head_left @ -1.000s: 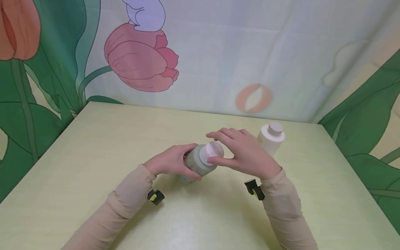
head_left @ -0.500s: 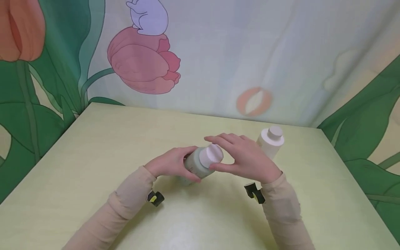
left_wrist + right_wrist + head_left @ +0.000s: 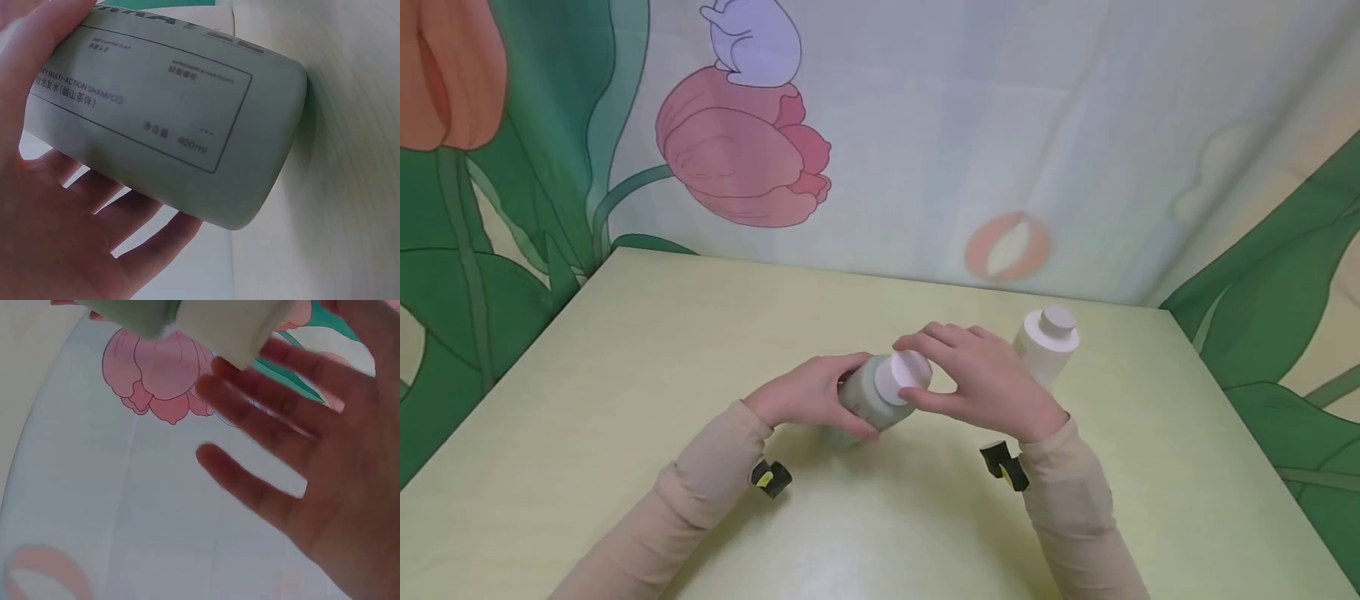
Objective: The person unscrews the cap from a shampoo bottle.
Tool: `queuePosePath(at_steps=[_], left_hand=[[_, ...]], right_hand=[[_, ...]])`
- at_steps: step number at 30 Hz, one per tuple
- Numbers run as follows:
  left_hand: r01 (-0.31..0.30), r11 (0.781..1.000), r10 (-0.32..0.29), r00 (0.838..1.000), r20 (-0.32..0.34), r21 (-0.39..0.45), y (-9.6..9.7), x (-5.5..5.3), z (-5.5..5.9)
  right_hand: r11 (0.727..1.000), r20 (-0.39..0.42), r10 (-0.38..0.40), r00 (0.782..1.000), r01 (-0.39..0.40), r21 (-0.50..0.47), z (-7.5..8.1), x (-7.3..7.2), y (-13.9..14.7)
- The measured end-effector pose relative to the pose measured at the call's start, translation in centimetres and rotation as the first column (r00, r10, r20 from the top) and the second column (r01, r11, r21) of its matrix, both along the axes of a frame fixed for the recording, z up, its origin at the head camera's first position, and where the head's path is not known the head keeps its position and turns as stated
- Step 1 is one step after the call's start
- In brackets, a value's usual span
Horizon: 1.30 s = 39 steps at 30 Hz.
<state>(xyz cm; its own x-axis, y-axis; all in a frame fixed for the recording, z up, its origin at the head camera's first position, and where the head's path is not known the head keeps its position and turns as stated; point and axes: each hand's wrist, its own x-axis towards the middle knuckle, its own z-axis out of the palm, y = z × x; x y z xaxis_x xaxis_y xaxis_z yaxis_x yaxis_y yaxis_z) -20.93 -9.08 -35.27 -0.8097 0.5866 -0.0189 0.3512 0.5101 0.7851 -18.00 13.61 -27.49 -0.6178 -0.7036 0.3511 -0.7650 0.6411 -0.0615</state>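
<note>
A grey-green shampoo bottle (image 3: 868, 396) leans to the right over the table, its white cap (image 3: 904, 377) pointing up and right. My left hand (image 3: 808, 392) grips it round the body, thumb on the near side. The left wrist view shows the printed label on the bottle (image 3: 156, 112), with the fingers beneath it. My right hand (image 3: 985, 379) holds the cap between thumb and fingertips. In the right wrist view the cap (image 3: 231, 328) lies by the fingers, and the little finger (image 3: 244, 481) stands apart from it.
A second bottle, white with a white cap (image 3: 1047, 342), stands upright behind my right hand, partly covered by it. The pale yellow table (image 3: 662, 350) ends at a curtain (image 3: 895, 142) printed with flowers. Black wrist cameras (image 3: 771, 478) hang under both sleeves.
The fingers of my right hand have closed in on the cap, its forefinger now lower against it. My left hand keeps its grip on the tilted bottle. The head view has shifted slightly.
</note>
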Motion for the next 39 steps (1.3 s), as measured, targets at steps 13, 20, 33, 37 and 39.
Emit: queuePosePath(at_steps=[13,20,33,37,39], left_hand=[[-0.007,1.0,0.007,1.0,0.026,0.006,0.02,0.14,-0.13],[-0.001,1.0,0.0,1.0,0.029,0.023,0.06,-0.02,0.01],[-0.011,1.0,0.011,1.0,0.023,0.008,0.18,-0.08,-0.43],[-0.004,1.0,0.003,0.999,0.038,0.017,0.07,-0.13,-0.25],[-0.002,1.0,0.001,0.999,0.036,0.022,-0.01,-0.18,-0.09]], right_hand=[[0.998,0.036,-0.054,0.998,0.054,-0.014,0.24,0.12,0.38],[0.999,0.02,0.044,0.999,-0.044,0.003,0.42,0.12,0.43],[0.999,0.041,-0.042,0.998,0.041,0.014,0.29,0.18,0.34],[1.0,0.019,0.018,1.0,-0.019,0.016,0.42,0.13,0.27],[0.997,0.022,0.068,0.997,-0.069,0.022,0.59,0.08,0.38]])
